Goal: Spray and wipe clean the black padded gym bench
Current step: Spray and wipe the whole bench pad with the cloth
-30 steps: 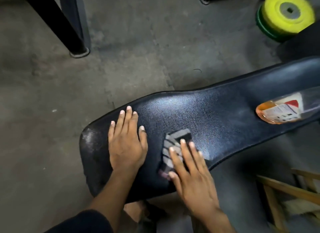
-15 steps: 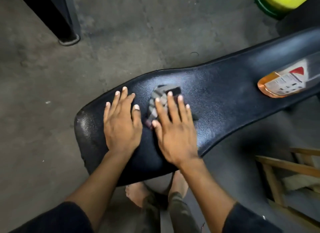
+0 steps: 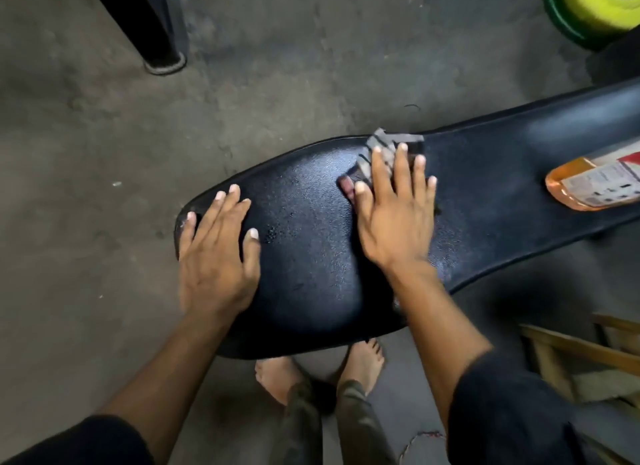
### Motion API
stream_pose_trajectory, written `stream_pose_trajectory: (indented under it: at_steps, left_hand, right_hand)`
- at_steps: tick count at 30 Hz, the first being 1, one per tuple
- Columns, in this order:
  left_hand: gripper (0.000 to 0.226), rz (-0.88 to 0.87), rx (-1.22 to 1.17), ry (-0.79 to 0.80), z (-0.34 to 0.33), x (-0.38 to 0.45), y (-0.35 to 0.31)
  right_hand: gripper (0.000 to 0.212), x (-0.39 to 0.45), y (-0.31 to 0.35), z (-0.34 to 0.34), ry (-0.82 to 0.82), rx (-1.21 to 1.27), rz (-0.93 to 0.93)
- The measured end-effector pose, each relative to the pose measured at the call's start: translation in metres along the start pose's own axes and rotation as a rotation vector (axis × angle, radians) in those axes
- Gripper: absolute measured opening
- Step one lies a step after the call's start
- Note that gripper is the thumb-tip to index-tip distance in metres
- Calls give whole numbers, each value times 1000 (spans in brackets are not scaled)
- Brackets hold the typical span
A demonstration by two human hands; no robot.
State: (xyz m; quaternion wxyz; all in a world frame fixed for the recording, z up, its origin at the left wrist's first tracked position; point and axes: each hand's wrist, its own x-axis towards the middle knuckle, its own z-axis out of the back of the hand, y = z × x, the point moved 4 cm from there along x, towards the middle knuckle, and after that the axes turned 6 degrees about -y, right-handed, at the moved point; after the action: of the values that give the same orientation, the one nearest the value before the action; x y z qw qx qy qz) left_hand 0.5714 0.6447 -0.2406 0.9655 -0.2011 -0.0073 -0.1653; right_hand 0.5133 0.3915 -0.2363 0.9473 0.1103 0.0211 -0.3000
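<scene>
Head view, right hand (image 3: 394,218) pushed cloth (image 3: 384,153) farther up bench (image 3: 311,256) (far edge)

Black bench (image 3: 311,256); grey-striped cloth (image 3: 388,149), edge perhaps pinkish.

Right hand (image 3: 394,218) flat on striped cloth (image 3: 384,149), bench (image 3: 311,256) far edge; left hand (image 3: 216,256) flat beside.

Left hand (image 3: 216,256) lies flat, palm down, fingers spread and pointing away from the body, thumb out to the right, forearm running back into a dark sleeve. Right hand (image 3: 396,218) is flat too, palm down with fingers fanned forward, reaching further out than the left, its arm nearly straight. Two bare feet (image 3: 322,374) stand between the forearms.
</scene>
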Motion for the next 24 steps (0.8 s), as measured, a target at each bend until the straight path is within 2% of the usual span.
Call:
stream_pose_trajectory:
  at_steps: [2,5,9,11,14,17,19,21,24]
  left_hand:
    - [51,3,-24,1,0,-1,5]
    - [51,26,-53,-3,0,-1,5]
    - [51,-5,-30,-25,1,0,6]
    - [51,-10,-19,-27,0,0,6]
    - [50,-11,2,-13,-2,-1,7]
    - [49,-16,17,-10,-4,-2,8]
    - [49,-8,19,-9,-4,-2,8]
    - [50,3,19,3,-4,-2,7]
    - [50,20,-1,14,-2,-1,10]
  right_hand:
    - [65,-2,37,-6,10,-5,112]
    - [68,-52,67,-18,40,-11,325]
    - [70,-140,43,-23,104,-24,467]
    - [70,-155,17,-18,119,-64,447]
    - [65,-125,-1,-5,87,-51,274]
    - [62,-59,13,-3,27,-37,59]
    - [64,-16,38,-7,28,-36,-6]
    - [66,2,71,-12,49,-39,60]
    - [68,-31,104,-21,49,-1,278]
